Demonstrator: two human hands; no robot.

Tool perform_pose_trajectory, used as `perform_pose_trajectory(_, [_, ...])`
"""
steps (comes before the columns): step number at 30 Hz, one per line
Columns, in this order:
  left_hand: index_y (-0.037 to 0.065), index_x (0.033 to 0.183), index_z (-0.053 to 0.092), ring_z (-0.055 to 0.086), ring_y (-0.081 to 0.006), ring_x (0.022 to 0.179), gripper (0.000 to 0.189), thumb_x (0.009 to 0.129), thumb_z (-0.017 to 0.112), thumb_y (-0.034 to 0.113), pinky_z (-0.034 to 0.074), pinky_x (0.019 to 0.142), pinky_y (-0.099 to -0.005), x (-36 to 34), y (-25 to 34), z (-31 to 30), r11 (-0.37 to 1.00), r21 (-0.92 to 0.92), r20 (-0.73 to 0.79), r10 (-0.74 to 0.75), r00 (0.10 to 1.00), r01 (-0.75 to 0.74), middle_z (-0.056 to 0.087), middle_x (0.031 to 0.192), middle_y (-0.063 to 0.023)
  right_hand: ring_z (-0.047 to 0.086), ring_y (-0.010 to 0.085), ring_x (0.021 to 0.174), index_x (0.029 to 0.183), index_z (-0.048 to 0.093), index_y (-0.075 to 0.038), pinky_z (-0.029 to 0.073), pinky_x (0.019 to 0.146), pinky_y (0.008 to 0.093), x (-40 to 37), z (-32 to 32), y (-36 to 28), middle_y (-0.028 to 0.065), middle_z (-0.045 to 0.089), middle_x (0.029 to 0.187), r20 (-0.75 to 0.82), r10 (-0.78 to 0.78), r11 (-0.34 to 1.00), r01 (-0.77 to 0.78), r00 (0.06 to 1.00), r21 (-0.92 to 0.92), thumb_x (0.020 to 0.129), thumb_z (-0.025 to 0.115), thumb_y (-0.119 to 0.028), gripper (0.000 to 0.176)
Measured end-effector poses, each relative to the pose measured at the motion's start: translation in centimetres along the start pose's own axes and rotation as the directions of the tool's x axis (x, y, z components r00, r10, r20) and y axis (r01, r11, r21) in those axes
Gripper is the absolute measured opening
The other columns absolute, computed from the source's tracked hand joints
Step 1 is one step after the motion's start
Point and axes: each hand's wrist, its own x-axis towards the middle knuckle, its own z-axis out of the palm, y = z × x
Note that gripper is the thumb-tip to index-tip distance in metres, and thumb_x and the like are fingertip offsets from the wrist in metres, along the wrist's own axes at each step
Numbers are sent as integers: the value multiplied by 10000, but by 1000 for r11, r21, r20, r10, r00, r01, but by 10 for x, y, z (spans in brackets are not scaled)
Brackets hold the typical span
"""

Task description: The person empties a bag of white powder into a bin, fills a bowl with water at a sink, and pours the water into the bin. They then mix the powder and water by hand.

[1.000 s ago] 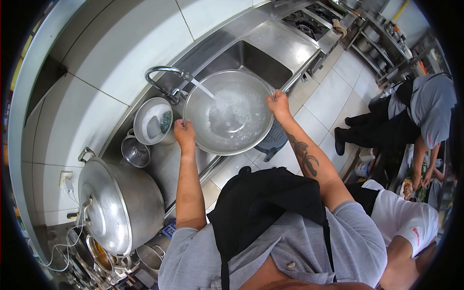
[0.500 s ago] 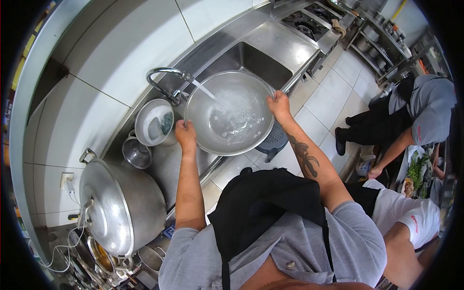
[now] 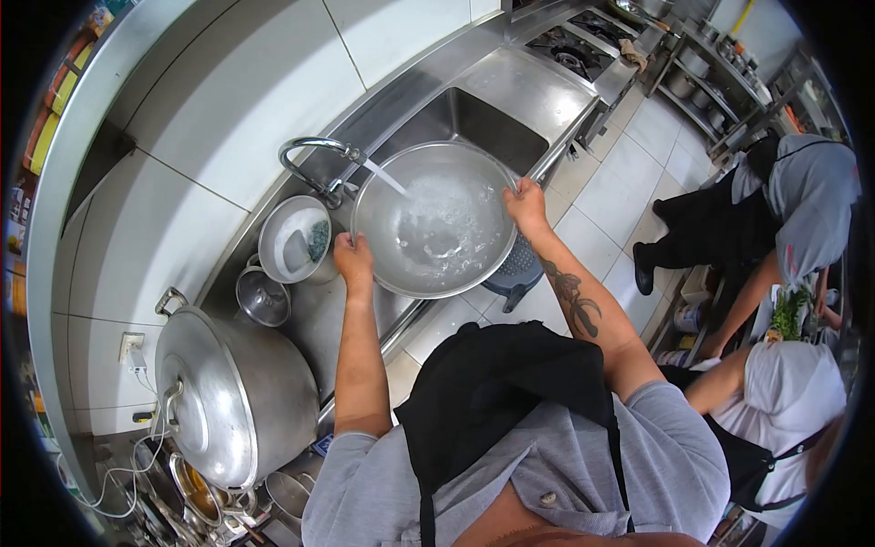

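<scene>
1. Tiled kitchen with a steel counter (image 3: 319, 308) along a white wall (image 3: 228, 100); directions below are taken from the centre of the big bowl.
2. Nearest, at 6 o'clock, is the wearer's black apron (image 3: 506, 383).
3. The left hand (image 3: 354, 260) grips the rim at 8 o'clock, fingers closed on it.
4. The right hand (image 3: 526, 202) grips the rim at 3 o'clock, fingers likewise closed.
5. The big bowl (image 3: 375, 239), wide and metal, holds rippling water and overlaps the near part of the sink (image 3: 483, 123) in view; whether anything bears it from below cannot be told.
6. At 10 o'clock, the tap (image 3: 310, 143) runs a stream into it.
7. At 9 o'clock, a soapy bowl (image 3: 265, 253) holds suds and a green scourer (image 3: 318, 239); just beside it, at 8 o'clock, sits a small bowl (image 3: 262, 296).
8. Between 7 and 8 o'clock stands a large lidded pot (image 3: 273, 392).
9. At 4 o'clock, lower down, is a dark stool (image 3: 517, 271).
10. Farther off: a co-worker in grey (image 3: 811, 205) at 3 o'clock, another in white (image 3: 793, 392) at 4, a stove (image 3: 574, 56) at 1, shelves (image 3: 711, 87) at 2.
</scene>
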Motion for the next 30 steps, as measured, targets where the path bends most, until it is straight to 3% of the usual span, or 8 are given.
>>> perform_pose_trajectory(10, [-46, 852, 568, 595, -275, 682, 192, 805, 606, 136, 462, 662, -361, -5, 13, -7, 998, -50, 34, -38, 999, 39, 616, 769, -170, 510, 190, 557, 712, 528, 25, 429, 545, 353, -3, -3, 3, 116, 520, 594, 13, 20, 1000, -20, 1000, 7, 728, 667, -128, 207])
perform_pose_trajectory(16, [-49, 845, 562, 580, -260, 671, 202, 810, 593, 148, 453, 656, -360, -10, 2, -5, 999, -15, 6, 37, 999, -37, 602, 747, -165, 491, 158, 564, 716, 530, 19, 422, 541, 323, -8, -10, -1, 86, 517, 603, 39, 22, 1000, -23, 999, 8, 714, 629, -85, 144])
perform_pose_trajectory(18, [-48, 806, 555, 562, -251, 653, 209, 808, 592, 158, 442, 640, -367, -13, 1, -6, 991, -121, 54, -49, 997, 55, 589, 727, -159, 485, 144, 569, 718, 533, 15, 420, 541, 311, -7, -11, 7, 67, 518, 611, 50, 14, 999, -12, 999, -42, 712, 626, -77, 131])
perform_pose_trajectory(19, [-48, 806, 555, 562, -251, 653, 209, 808, 592, 158, 442, 640, -367, -13, 0, -7, 991, -120, 51, -49, 998, 55, 589, 727, -159, 474, 134, 572, 710, 529, 9, 410, 536, 305, -7, -11, 14, 47, 505, 613, 76, 33, 999, -35, 997, 28, 711, 621, -66, 118])
perform_pose_trajectory(25, [-44, 731, 542, 541, -257, 622, 289, 807, 596, 230, 423, 615, -383, 5, 19, -19, 1000, 3, 201, -30, 979, 30, 578, 700, -165, 439, 138, 532, 682, 493, 8, 383, 498, 326, -10, -14, 14, 61, 439, 546, 87, 63, 990, -73, 994, 117, 679, 651, -64, 174])
perform_pose_trajectory(27, [-50, 813, 555, 558, -268, 700, 321, 810, 594, 269, 435, 638, -389, 25, 32, -13, 992, 63, 208, 94, 973, -110, 590, 791, -197, 442, 141, 534, 684, 493, 14, 386, 501, 331, -9, -14, 18, 64, 441, 546, 87, 64, 994, -71, 994, 82, 680, 652, -67, 178])
perform_pose_trajectory(29, [-52, 932, 550, 557, -268, 803, 364, 807, 607, 285, 461, 686, -387, 71, -17, 37, 983, -39, 11, 178, 984, -177, 590, 890, -204, 407, 84, 577, 687, 500, -10, 357, 500, 280, -11, -14, 21, -13, 429, 618, 114, 36, 992, -49, 993, 114, 711, 598, -31, 102])
perform_pose_trajectory(30, [-30, 1007, 532, 548, -273, 830, 375, 810, 610, 279, 472, 700, -389, 92, -14, 47, 982, -173, 102, -55, 993, 72, 572, 929, -198, 407, 84, 577, 687, 500, -10, 357, 500, 280, -12, -13, 22, -13, 429, 618, 114, 38, 992, -51, 993, 112, 711, 598, -31, 102])
